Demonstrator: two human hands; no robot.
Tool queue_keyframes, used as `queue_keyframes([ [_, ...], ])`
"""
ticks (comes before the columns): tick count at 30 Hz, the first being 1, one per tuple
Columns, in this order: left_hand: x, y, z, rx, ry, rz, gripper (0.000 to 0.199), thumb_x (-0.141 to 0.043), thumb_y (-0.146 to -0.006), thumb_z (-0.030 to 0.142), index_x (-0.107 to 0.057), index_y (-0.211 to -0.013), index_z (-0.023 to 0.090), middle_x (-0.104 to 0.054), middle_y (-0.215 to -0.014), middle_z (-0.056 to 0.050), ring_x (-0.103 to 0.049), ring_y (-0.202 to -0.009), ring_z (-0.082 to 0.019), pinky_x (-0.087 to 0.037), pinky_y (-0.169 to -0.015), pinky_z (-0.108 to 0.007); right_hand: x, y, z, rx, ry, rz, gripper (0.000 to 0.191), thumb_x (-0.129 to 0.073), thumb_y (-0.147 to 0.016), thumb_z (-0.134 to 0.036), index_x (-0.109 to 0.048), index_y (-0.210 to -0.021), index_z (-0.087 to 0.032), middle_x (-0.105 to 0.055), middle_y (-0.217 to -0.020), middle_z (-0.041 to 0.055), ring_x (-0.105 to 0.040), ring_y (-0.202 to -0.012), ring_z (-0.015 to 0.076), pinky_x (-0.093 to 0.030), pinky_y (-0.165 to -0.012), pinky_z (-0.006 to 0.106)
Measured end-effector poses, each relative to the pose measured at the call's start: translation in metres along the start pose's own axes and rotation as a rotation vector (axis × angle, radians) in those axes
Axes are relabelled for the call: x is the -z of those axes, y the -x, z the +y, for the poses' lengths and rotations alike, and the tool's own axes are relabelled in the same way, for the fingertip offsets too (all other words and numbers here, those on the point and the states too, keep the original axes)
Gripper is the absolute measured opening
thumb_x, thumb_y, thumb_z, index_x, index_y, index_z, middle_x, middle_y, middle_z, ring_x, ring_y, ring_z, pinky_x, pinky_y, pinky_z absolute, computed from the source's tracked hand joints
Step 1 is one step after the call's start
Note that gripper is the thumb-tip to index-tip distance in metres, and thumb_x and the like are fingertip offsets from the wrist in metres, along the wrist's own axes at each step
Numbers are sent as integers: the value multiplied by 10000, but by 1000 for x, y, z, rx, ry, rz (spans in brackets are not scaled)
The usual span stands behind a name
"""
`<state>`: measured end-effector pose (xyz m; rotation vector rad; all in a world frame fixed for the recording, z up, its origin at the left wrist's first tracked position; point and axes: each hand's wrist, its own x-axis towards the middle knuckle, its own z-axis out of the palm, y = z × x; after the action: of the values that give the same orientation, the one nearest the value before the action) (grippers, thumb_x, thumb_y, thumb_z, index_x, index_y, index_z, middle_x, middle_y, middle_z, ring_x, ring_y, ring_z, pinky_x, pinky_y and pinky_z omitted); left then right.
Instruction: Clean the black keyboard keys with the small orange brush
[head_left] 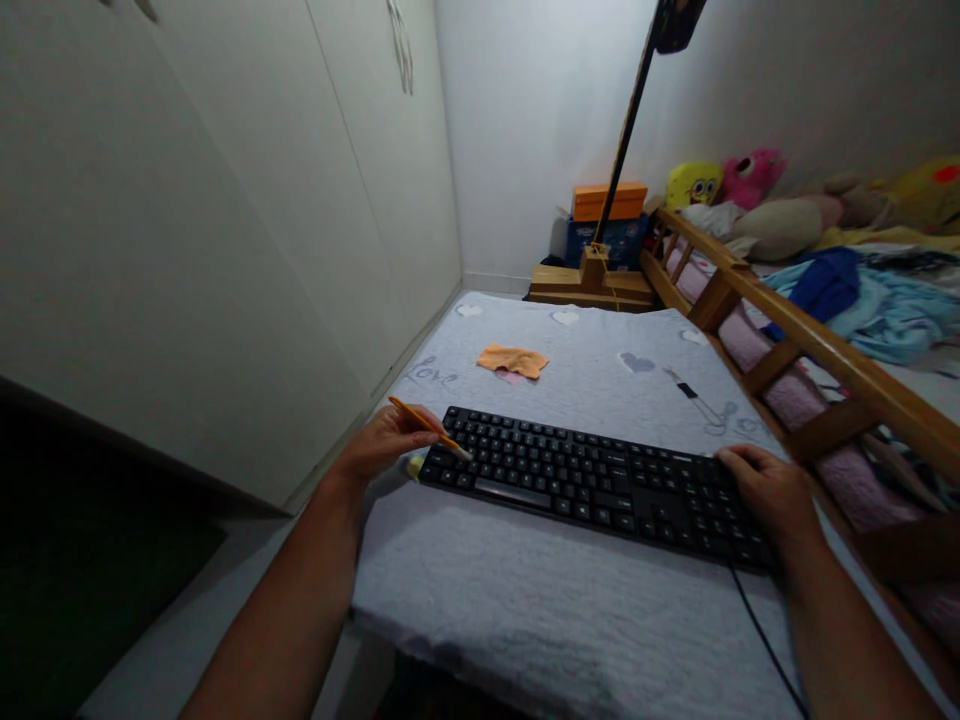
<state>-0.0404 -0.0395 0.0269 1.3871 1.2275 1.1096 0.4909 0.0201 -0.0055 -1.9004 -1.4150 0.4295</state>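
A black full-size keyboard (pixel 525 460) lies at a slant across the cloth-covered table (pixel 570 610). My left hand (pixel 394 440) is closed around a slim paintbrush (pixel 420 417) with an orange handle. Its pale bristles touch the keys near the keyboard's left end. My right hand (pixel 772 495) grips the keyboard's right end, thumb on top, the other fingers partly hidden. Beyond the keyboard lies a crumpled orange cloth (pixel 514 361). To its right rests a thin wire tool (pixel 690 393) with a black middle part. Something small and yellowish (pixel 414 466) shows by the keyboard's left edge.
A black cable (pixel 765 630) runs from the keyboard over the table's near edge. White cupboard doors (pixel 300 200) stand at the left. A wooden bed rail (pixel 825 340) borders the right side. Behind the table, a dark pole (pixel 630 120) rises from a wooden base beside stacked boxes (pixel 609 202).
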Motion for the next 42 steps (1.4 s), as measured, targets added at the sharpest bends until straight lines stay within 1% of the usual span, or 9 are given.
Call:
queue_keyframes([
  [7, 4, -1, 1, -7, -115, -35, 208, -831, -721, 338, -738, -795, 168, -704, -767, -31, -651, -751, -168, -519, -737, -293, 0, 1, 0, -4, 6, 2, 339, -592, -627, -547, -705, -661, -229, -716, -705, 66, -667, -791, 301, -490, -742, 377],
  [11, 14, 1, 1, -34, -212, 59, 140, -758, -719, 295, -695, -750, 174, -620, -690, 4, -567, -658, -138, -476, -647, -255, 1, 4, -6, -12, -19, -11, 334, -574, -647, -525, -712, -669, -223, -712, -698, 61, -659, -787, 286, -483, -718, 355],
  [18, 18, 3, -1, -65, -154, 178, 136, -757, -695, 284, -686, -742, 179, -593, -666, 3, -529, -609, -128, -444, -584, -236, -1, 2, 2, 20, -47, -22, 311, -560, -673, -483, -728, -675, -221, -732, -698, 45, -663, -792, 269, -469, -692, 333],
  [20, 12, 3, 0, -67, -97, 161, 171, -793, -701, 304, -700, -761, 173, -608, -671, -4, -519, -591, -117, -437, -571, -227, -1, 1, 2, 26, -34, -26, 326, -558, -685, -499, -725, -682, -220, -728, -698, 44, -664, -794, 270, -467, -691, 334],
  [23, 1, 2, 4, -20, -104, 38, 206, -827, -715, 333, -720, -768, 165, -653, -690, -27, -556, -624, -136, -457, -594, -243, -1, 2, 0, 32, -12, -22, 346, -558, -686, -526, -717, -685, -219, -725, -708, 45, -666, -803, 274, -469, -701, 340],
  [26, -6, 1, 8, 7, -117, -24, 210, -814, -717, 333, -712, -776, 160, -682, -728, -40, -609, -679, -162, -486, -652, -272, -1, 2, -2, 31, 2, -10, 352, -557, -675, -539, -712, -676, -223, -729, -717, 47, -671, -815, 282, -475, -717, 349],
  [32, 8, 3, 9, -5, -204, 82, 77, -696, -683, 221, -641, -707, 171, -567, -626, 26, -521, -576, -117, -421, -569, -233, 0, 1, 2, 8, 1, -17, 357, -573, -660, -541, -723, -684, -218, -734, -722, 55, -676, -819, 293, -480, -721, 358],
  [37, 16, 7, 7, -36, -149, 139, 93, -724, -708, 219, -648, -738, 173, -578, -651, 25, -525, -571, -106, -435, -555, -219, -1, 1, 3, 24, 10, 0, 336, -579, -657, -534, -713, -669, -226, -728, -708, 50, -673, -797, 286, -484, -726, 359],
  [42, 6, 7, 7, 10, -29, -53, 192, -823, -735, 299, -723, -815, 156, -663, -741, -29, -574, -601, -112, -480, -560, -221, 0, 2, -2, 30, 2, 6, 321, -583, -647, -534, -701, -637, -236, -730, -689, 56, -671, -779, 296, -479, -704, 360],
])
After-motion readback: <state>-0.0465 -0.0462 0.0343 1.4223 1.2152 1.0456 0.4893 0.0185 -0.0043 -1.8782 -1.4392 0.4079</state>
